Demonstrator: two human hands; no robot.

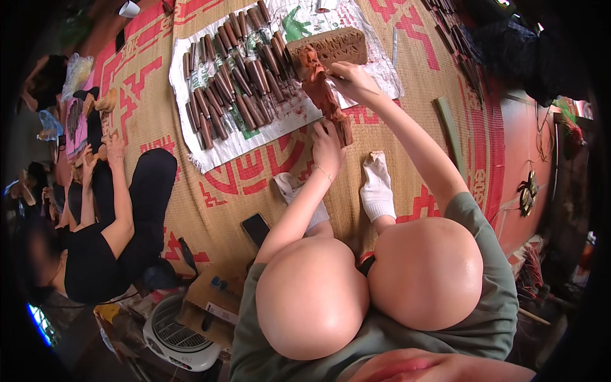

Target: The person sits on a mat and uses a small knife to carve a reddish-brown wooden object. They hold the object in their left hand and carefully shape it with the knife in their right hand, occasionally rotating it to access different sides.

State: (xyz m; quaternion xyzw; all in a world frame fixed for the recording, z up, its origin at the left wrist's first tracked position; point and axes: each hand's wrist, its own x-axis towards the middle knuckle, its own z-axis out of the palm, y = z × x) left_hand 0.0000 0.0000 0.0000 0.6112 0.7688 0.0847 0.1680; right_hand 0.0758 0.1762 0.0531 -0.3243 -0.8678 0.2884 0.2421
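Observation:
A reddish-brown carved wooden piece (323, 95) stretches between my hands, its far end leaning over a brown wooden block (340, 48) with a pitted, cut-up face. Around its near end wrap the fingers of my left hand (327, 149). My right hand (356, 83) is closed beside the upper part of the carving, in front of the block; whether its fingers grip the wood or a small tool is hidden. Left of the carving, rows of wooden-handled carving tools (245, 76) lie on a white sheet (191, 149) with green and red print.
A patterned red and tan mat (280, 153) covers the floor. A black phone (256, 229) lies by my left foot. Behind it are a cardboard box (210, 296) and a white electric fan (181, 331). At left sits another person (95, 254), hands on wooden pieces. More tools (455, 38) lie far right.

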